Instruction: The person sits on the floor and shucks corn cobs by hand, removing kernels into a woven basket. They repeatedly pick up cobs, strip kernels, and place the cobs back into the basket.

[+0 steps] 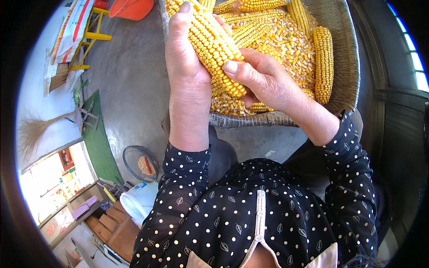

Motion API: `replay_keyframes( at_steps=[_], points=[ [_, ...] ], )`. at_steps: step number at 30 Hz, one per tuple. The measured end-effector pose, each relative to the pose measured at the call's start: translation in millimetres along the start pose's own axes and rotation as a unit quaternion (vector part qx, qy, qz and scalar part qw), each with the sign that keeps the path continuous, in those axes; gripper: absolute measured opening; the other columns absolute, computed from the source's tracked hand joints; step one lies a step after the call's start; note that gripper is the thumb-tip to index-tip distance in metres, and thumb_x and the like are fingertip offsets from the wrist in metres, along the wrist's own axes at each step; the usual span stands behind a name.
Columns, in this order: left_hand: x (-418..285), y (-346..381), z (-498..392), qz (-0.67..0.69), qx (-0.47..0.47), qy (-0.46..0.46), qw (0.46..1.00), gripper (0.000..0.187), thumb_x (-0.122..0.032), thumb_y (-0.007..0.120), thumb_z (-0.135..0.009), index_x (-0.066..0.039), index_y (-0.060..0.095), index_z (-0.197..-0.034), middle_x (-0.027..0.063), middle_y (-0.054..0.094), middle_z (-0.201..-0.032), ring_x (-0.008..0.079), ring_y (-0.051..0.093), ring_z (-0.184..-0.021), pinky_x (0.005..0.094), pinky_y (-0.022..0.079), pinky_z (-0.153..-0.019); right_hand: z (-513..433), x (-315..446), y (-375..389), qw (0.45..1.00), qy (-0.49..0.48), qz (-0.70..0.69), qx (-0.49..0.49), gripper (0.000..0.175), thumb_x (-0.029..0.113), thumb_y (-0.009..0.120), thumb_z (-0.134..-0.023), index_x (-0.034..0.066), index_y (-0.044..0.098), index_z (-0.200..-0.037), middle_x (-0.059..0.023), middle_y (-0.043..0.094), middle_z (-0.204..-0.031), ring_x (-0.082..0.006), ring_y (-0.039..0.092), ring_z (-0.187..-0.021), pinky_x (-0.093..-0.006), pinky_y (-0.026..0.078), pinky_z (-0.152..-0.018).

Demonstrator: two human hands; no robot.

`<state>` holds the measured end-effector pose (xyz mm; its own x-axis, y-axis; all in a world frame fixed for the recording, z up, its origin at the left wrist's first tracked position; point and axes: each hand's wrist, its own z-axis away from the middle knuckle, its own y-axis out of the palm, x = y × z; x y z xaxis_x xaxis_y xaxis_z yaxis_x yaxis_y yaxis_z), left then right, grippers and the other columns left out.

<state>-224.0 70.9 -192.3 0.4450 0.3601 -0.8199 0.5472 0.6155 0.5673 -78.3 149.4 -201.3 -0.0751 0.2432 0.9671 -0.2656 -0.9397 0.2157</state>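
A yellow ear of corn (214, 50) slants across my left hand (187, 53), whose thumb lies along its upper part. Near the lower end of the same ear, my right hand (264, 75) has its thumb pressed on the kernels, with its fingers partly hidden behind. Both hands are over a woven basket (347, 67) that rests at my knees. Loose corn kernels (285, 50) and several more ears fill it, one of them, a whole ear (323, 65), standing along the right wall. Some ears are partly hidden behind my hands.
A round sieve or basket (125, 160) with kernels is on the floor at left, beside a white bucket (134, 201). Farther off are a green mat (100, 134), a broom (37, 130), a yellow metal stand (97, 36) and an orange basin (132, 8). Dark panelling (399, 124) rises at right.
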Motion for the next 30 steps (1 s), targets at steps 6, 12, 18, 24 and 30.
replay_keyframes(
  at_steps=[6,12,18,24,30],
  points=[
    [-0.1,-5.4,-4.3,0.035,0.003,-0.006,0.999,0.046,-0.043,0.058,-0.084,-0.001,0.053,-0.102,0.0145,0.058,-0.082,0.027,0.058,-0.072,0.039,0.051,-0.063,-1.4,-3.4,0.0,0.996,0.03,-0.079,-0.003,0.044,0.045,0.054,-0.093,0.0011,0.058,-0.097,0.0005,0.053,-0.063,-0.0075,0.052,-0.046,-0.0201,0.039,-0.043],
    [2.0,-0.9,-1.6,-0.008,0.009,0.022,1.0,0.046,-0.043,0.057,-0.085,0.0,0.053,-0.103,0.0162,0.06,-0.082,0.0286,0.061,-0.073,0.0397,0.053,-0.065,-1.9,-2.4,0.4,0.989,0.106,-0.097,-0.04,0.055,0.058,0.05,-0.091,0.0033,0.059,-0.093,0.0001,0.054,-0.066,-0.0064,0.052,-0.046,-0.0179,0.04,-0.043],
    [2.6,3.6,2.5,0.001,-0.012,0.027,1.0,0.048,-0.042,0.058,-0.083,0.001,0.052,-0.104,0.016,0.06,-0.083,0.0284,0.06,-0.073,0.04,0.051,-0.068,1.0,2.5,-1.6,0.995,0.078,-0.061,-0.003,0.052,0.055,0.053,-0.091,0.0033,0.059,-0.088,-0.0001,0.054,-0.064,-0.0067,0.053,-0.047,-0.0187,0.042,-0.043],
    [0.6,2.2,0.4,0.003,-0.005,0.006,1.0,0.049,-0.045,0.057,-0.082,0.0,0.051,-0.102,0.0148,0.058,-0.083,0.0273,0.057,-0.073,0.041,0.048,-0.07,-0.5,2.2,-1.2,0.987,0.147,-0.071,0.0,0.041,0.046,0.052,-0.095,0.0075,0.055,-0.11,0.0006,0.055,-0.074,-0.0054,0.052,-0.053,-0.017,0.046,-0.05],
    [0.4,3.0,0.7,0.008,-0.039,0.04,0.998,0.049,-0.044,0.056,-0.084,0.0,0.051,-0.104,0.0152,0.058,-0.082,0.0272,0.058,-0.074,0.0425,0.049,-0.073,0.0,2.1,-1.2,0.977,0.135,-0.167,-0.011,0.052,0.051,0.047,-0.095,0.0071,0.049,-0.124,-0.0045,0.059,-0.083,-0.0087,0.054,-0.056,-0.0185,0.046,-0.051]
  ],
)
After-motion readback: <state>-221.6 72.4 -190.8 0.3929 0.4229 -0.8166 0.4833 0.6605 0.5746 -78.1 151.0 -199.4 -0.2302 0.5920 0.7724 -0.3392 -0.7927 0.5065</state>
